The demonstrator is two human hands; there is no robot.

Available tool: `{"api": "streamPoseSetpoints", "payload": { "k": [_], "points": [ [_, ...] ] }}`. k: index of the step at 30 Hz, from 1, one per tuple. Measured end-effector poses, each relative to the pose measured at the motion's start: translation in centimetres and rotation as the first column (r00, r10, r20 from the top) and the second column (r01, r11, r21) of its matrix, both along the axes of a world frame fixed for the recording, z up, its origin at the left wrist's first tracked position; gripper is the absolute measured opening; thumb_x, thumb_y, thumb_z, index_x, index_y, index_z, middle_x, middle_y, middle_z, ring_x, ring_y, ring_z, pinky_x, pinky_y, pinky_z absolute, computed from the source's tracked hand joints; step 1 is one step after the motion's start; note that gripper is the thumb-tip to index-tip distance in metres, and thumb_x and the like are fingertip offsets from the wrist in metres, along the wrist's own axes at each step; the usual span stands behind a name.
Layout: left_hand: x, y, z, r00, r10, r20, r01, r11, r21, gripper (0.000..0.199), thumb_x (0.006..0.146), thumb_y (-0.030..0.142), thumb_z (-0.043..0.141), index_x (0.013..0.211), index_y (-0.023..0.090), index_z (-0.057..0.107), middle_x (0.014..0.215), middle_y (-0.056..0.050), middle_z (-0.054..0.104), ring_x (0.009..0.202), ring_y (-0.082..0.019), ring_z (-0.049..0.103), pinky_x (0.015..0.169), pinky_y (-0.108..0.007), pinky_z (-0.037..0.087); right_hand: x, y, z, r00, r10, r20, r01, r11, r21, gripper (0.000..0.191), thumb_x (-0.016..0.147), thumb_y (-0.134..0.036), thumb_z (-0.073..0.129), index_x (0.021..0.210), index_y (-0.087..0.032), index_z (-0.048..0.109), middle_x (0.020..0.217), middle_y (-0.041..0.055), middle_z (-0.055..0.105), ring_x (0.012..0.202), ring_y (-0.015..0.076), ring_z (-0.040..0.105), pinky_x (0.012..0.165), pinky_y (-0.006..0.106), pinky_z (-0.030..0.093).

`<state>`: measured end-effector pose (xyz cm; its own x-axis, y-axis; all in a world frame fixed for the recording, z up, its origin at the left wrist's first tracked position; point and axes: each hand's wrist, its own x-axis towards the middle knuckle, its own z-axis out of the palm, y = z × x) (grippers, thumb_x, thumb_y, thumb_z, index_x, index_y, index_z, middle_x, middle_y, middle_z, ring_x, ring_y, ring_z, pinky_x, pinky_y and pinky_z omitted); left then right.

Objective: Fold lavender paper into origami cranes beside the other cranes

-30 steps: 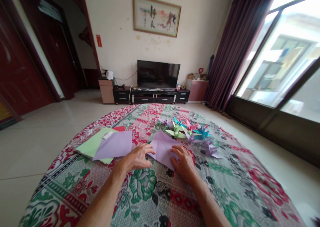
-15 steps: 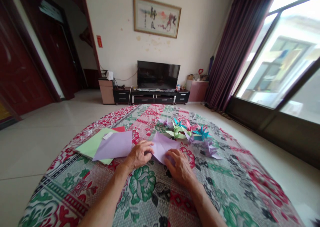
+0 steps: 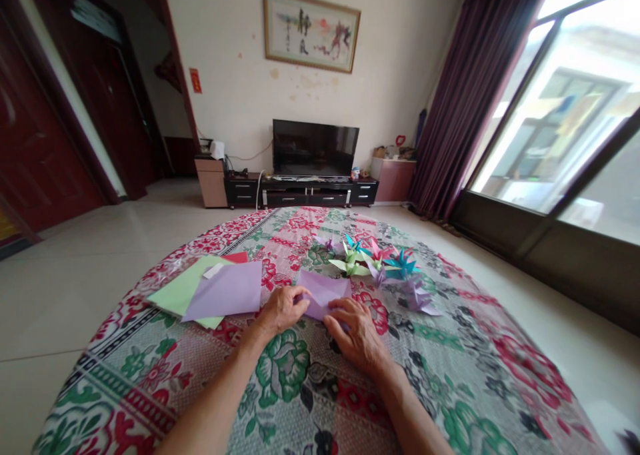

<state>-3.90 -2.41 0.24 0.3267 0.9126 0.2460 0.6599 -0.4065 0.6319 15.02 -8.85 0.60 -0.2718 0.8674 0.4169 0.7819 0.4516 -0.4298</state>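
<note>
A sheet of purple paper (image 3: 324, 288) lies on the patterned tablecloth in front of me, between my hands. At its left edge, my left hand (image 3: 284, 310) has its thumb and fingers pinched together on the paper. My right hand (image 3: 356, 328) grips the near right edge, fingers bent over the top and thumb close to the tablecloth. Parts of the sheet's near edge are hidden by my fingers. Beyond and to the right sit several folded paper cranes, among them a green one (image 3: 351, 261), a blue one (image 3: 403, 263) and a purple one (image 3: 420, 296).
Left of my hands lies a stack of paper, with a purple sheet (image 3: 227, 291) over green sheets (image 3: 175, 288) and a red corner (image 3: 236, 257) behind. A small white slip (image 3: 213, 271) rests on it. The round table's cloth (image 3: 295, 435) spreads beneath everything. A television (image 3: 315, 149) stands beyond.
The purple paper between my hands has turned, so a side rather than a corner now points away from me. Both hands stay at its edges. The view has shifted slightly.
</note>
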Motion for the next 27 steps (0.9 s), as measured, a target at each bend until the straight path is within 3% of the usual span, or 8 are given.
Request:
{"api": "streamPoseSetpoints", "payload": {
  "k": [8, 11, 14, 17, 21, 27],
  "points": [
    [1.0, 0.5, -0.7, 0.985, 0.108, -0.135, -0.089, 0.987, 0.136, 0.045, 0.076, 0.026, 0.053, 0.121, 0.019, 0.054, 0.083, -0.005, 0.064, 0.075, -0.017, 0.057, 0.073, -0.026, 0.042, 0.2, 0.5, -1.1, 0.994, -0.085, -0.075, 0.086, 0.996, 0.022, 0.025, 0.086, -0.028, 0.047, 0.071, -0.019, 0.066, 0.095, 0.0055, 0.064, 0.092, 0.0165, 0.056, 0.089, 0.032, 0.037],
    [1.2, 0.4, -1.0, 0.978, 0.108, -0.181, -0.065, 0.972, 0.227, 0.033, 0.078, 0.024, 0.053, 0.111, 0.020, 0.059, 0.093, -0.006, 0.064, 0.086, -0.019, 0.056, 0.081, -0.028, 0.041, -0.1, 0.6, -1.4, 0.988, -0.138, -0.066, 0.141, 0.989, 0.041, 0.019, 0.082, -0.026, 0.052, 0.070, -0.018, 0.064, 0.094, 0.0063, 0.063, 0.090, 0.0175, 0.057, 0.087, 0.033, 0.038],
    [1.4, 0.4, -1.4, 0.967, 0.096, -0.237, -0.025, 0.958, 0.286, 0.017, 0.082, 0.025, 0.050, 0.088, 0.021, 0.066, 0.083, -0.005, 0.063, 0.086, -0.019, 0.053, 0.081, -0.029, 0.040, -0.6, 0.7, -1.4, 0.979, -0.192, -0.064, 0.195, 0.980, 0.046, 0.019, 0.082, -0.027, 0.053, 0.069, -0.018, 0.063, 0.091, 0.0069, 0.063, 0.086, 0.0175, 0.057, 0.084, 0.032, 0.039],
    [1.5, 0.6, -1.6, 0.960, 0.089, -0.265, 0.003, 0.945, 0.327, 0.022, 0.084, 0.027, 0.048, 0.075, 0.021, 0.066, 0.075, -0.005, 0.059, 0.083, -0.019, 0.051, 0.079, -0.030, 0.039, -1.1, 0.7, -1.1, 0.967, -0.248, -0.063, 0.251, 0.968, 0.032, 0.025, 0.086, -0.027, 0.047, 0.067, -0.019, 0.062, 0.086, 0.0066, 0.063, 0.081, 0.0164, 0.057, 0.080, 0.030, 0.040],
    [1.5, 0.7, -1.6, 0.968, 0.055, -0.244, 0.034, 0.937, 0.348, 0.023, 0.084, 0.027, 0.048, 0.076, 0.020, 0.068, 0.075, -0.006, 0.059, 0.085, -0.019, 0.049, 0.081, -0.032, 0.039, -1.5, 0.8, -1.1, 0.951, -0.307, -0.040, 0.308, 0.951, 0.035, 0.023, 0.084, -0.023, 0.048, 0.066, -0.018, 0.062, 0.083, 0.0072, 0.062, 0.079, 0.0161, 0.056, 0.078, 0.029, 0.039],
    [1.7, 0.4, -1.3, 0.974, 0.013, -0.224, 0.073, 0.926, 0.370, 0.018, 0.078, 0.030, 0.056, 0.083, 0.018, 0.069, 0.080, -0.006, 0.058, 0.088, -0.020, 0.049, 0.085, -0.033, 0.039, -1.4, 0.7, -1.7, 0.955, -0.296, -0.027, 0.297, 0.953, 0.064, 0.013, 0.077, -0.017, 0.051, 0.066, -0.017, 0.057, 0.078, 0.0056, 0.058, 0.081, 0.0171, 0.054, 0.078, 0.029, 0.038]
  ]
}}
